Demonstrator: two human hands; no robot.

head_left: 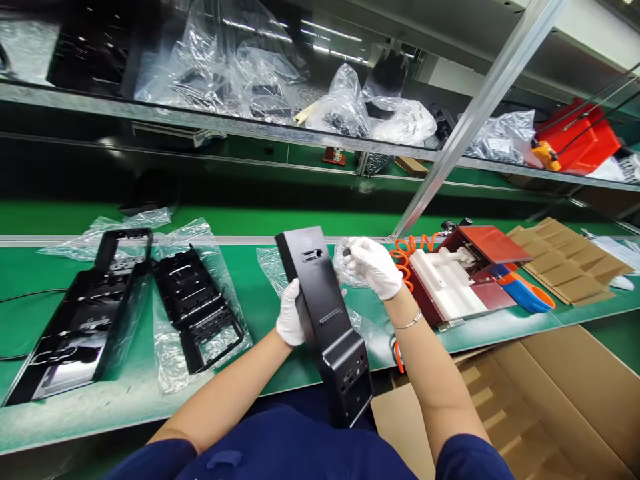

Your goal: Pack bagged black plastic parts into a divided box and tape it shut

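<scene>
**Bench stock, left to right**

Two black moulded plastic frames (80, 313) (197, 307) on clear bags, green bench's left half. Left gloved hand (290, 317) clasps long black plastic housing (327, 320), upright over near edge. Right gloved hand (373, 265) pinches small dark part (346, 251) beside its top. Red-and-white fixture (460, 277) right. Risk: one-handed hold, housing may tip.

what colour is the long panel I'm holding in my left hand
Black, with a matte finish; the long panel held by the left hand shows plainly in the head view.
</scene>
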